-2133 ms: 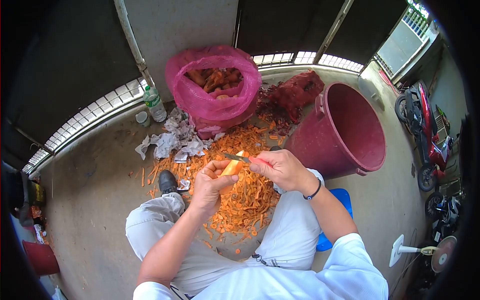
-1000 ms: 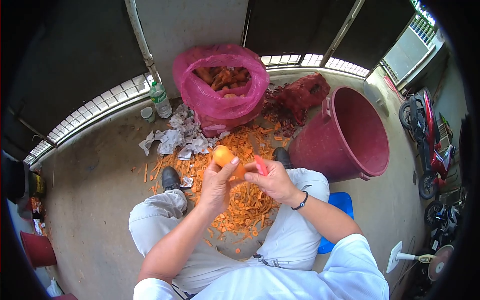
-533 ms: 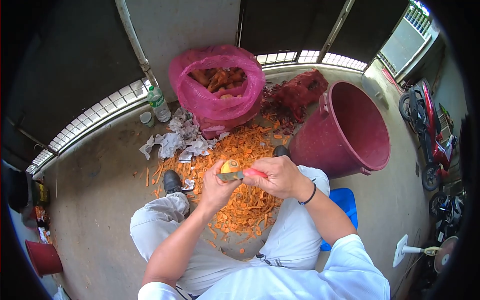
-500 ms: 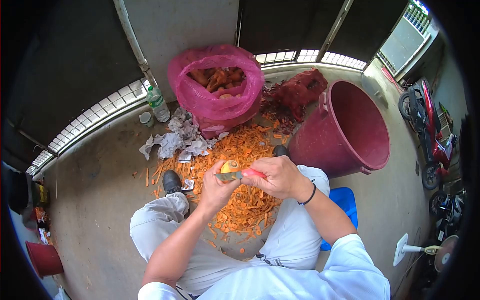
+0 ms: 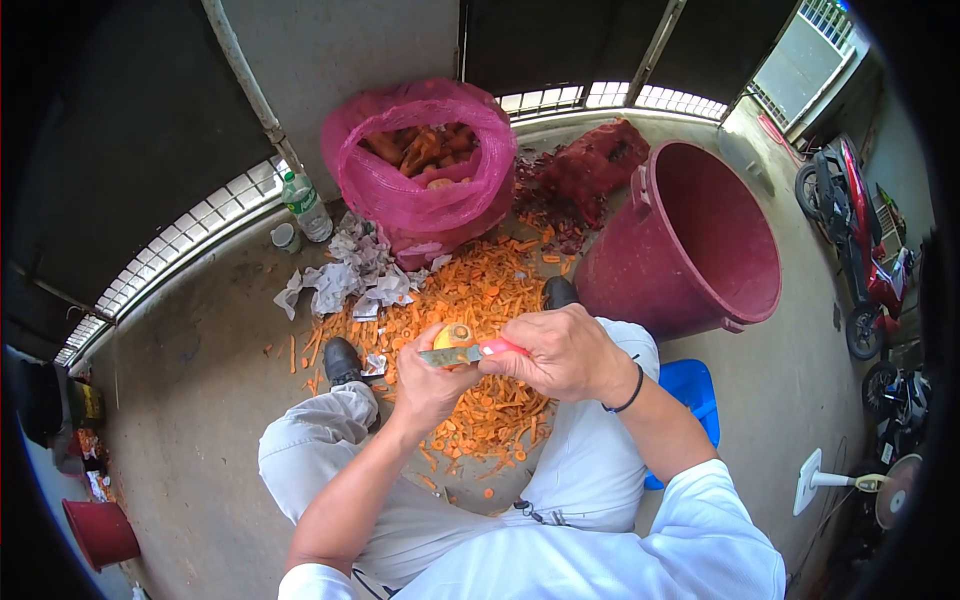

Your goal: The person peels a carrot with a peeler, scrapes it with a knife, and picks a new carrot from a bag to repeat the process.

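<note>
My left hand (image 5: 424,388) is closed around a carrot (image 5: 457,334), whose pale orange stem end sticks up above the fingers. In my right hand (image 5: 572,354) is a small knife (image 5: 448,356) with a pinkish-red handle. Its blade points left and lies across the near side of the carrot, over the left fingers. Most of the carrot is hidden by the blade and my hand. Below both hands, a heap of carrot peelings and cut ends (image 5: 492,420) covers the floor between my legs.
Ahead stands a pink sack (image 5: 425,215) holding carrots. A tilted maroon bin (image 5: 640,250) is at right, near a red mesh bag (image 5: 600,165). Crumpled paper (image 5: 350,265), a plastic bottle (image 5: 308,208) and a cup (image 5: 286,238) lie left. A blue stool (image 5: 690,395) shows beneath me.
The camera view has shifted slightly, moving the sack and bin up and left in the picture. The blade has tilted a little, its tip lower; both hands keep their grip.
</note>
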`<state>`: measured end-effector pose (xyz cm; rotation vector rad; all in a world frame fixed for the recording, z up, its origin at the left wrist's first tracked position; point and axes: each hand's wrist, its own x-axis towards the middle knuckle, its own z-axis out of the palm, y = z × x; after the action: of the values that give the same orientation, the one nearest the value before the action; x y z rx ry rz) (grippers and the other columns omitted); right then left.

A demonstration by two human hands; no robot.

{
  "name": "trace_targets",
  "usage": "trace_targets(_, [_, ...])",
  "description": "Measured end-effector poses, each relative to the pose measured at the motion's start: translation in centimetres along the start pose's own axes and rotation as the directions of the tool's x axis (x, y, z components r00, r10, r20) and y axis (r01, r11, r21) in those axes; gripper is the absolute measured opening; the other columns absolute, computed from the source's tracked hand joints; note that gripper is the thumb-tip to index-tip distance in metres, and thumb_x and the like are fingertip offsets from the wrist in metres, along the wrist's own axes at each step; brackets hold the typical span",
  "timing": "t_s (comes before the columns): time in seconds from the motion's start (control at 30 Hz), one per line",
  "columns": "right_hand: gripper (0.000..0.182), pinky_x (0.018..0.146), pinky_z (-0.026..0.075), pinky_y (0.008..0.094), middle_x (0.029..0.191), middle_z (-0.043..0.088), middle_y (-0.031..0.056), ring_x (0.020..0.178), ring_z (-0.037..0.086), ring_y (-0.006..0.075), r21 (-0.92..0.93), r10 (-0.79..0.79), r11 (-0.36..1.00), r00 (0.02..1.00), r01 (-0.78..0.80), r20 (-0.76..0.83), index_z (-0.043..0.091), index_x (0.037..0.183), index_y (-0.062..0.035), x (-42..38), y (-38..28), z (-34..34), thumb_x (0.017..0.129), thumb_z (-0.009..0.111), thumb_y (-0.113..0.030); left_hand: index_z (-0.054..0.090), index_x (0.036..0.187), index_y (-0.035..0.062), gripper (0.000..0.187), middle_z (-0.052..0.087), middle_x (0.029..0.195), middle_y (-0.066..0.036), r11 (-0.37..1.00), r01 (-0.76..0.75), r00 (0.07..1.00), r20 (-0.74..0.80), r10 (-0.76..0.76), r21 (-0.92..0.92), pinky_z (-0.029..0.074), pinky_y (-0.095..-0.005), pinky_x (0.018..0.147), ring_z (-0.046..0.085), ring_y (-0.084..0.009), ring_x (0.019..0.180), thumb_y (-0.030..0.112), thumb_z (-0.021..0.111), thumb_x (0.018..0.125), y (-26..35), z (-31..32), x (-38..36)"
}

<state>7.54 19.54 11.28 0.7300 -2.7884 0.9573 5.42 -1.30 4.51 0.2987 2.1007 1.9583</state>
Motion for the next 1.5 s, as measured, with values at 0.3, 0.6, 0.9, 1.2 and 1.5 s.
trace_targets(0.3, [0.045, 0.050, 0.046, 0.0435, 0.065, 0.061, 0.0115, 0.058, 0.063, 0.0328, 0.008, -0.020, 1.000, 0.999, 0.021, -0.030, 0.061, 0.072, -0.0076, -1.0, 1.3, -0.5, 0.094, 0.071, -0.046, 0.064, 0.086, 0.0042, 0.019, 0.065, 0.078, 0.002, 0.998, 0.058, 0.997, 0.054, -0.058, 0.009, 0.048, -0.0258, 0.066, 0.056, -0.0056, 0.070, 0.007, 0.078, 0.073, 1.0, -0.5, -0.7])
trace_targets(0.6, [0.034, 0.057, 0.051, 0.0440, 0.068, 0.064, 0.0131, 0.063, 0.066, 0.0336, -0.072, 0.077, 0.995, 0.997, -0.076, 0.022, 0.071, 0.084, -0.0092, -1.0, 3.9, -1.9, 0.096, 0.069, -0.041, 0.066, 0.088, 0.0044, 0.022, 0.065, 0.077, 0.000, 0.981, -0.135, 0.983, 0.143, 0.115, 0.139, 0.051, -0.0269, 0.067, 0.059, -0.0070, 0.070, 0.008, 0.080, 0.072, 1.8, -0.1, -1.7])
trace_targets(0.9, [0.040, 0.057, 0.047, 0.0382, 0.073, 0.062, 0.0167, 0.062, 0.060, 0.0311, 0.261, 0.319, 0.924, 0.939, -0.279, -0.126, 0.068, 0.087, -0.0011, -1.0, 4.1, -1.3, 0.097, 0.071, -0.040, 0.061, 0.115, 0.0016, 0.040, 0.062, 0.097, 0.002, 0.989, 0.051, 0.996, 0.079, -0.041, -0.136, 0.049, -0.0234, 0.084, 0.058, -0.0069, 0.088, 0.002, 0.078, 0.078, 0.7, -0.4, 0.1])
trace_targets(1.2, [0.042, 0.052, 0.045, 0.0406, 0.062, 0.055, 0.0080, 0.056, 0.059, 0.0281, -0.091, -0.124, 0.989, 0.987, 0.115, -0.101, 0.065, 0.072, -0.0094, -1.4, 3.3, -0.5, 0.084, 0.080, -0.046, 0.061, 0.101, -0.0009, 0.044, 0.071, 0.094, -0.007, 0.996, 0.037, 0.999, 0.031, -0.035, -0.086, 0.055, -0.0272, 0.075, 0.066, -0.0109, 0.084, 0.014, 0.092, 0.074, -1.3, -0.3, 0.4])
trace_targets(1.5, [0.045, 0.050, 0.047, 0.0392, 0.060, 0.055, 0.0054, 0.054, 0.060, 0.0258, -0.263, -0.121, 0.961, 0.986, 0.088, -0.113, 0.061, 0.065, -0.0105, -1.2, 1.5, -0.3, 0.083, 0.079, -0.047, 0.061, 0.099, -0.0015, 0.039, 0.073, 0.092, -0.010, 0.998, 0.054, 0.998, -0.045, -0.052, 0.036, 0.055, -0.0276, 0.072, 0.068, -0.0103, 0.082, 0.011, 0.088, 0.074, -0.6, -0.1, 0.2])
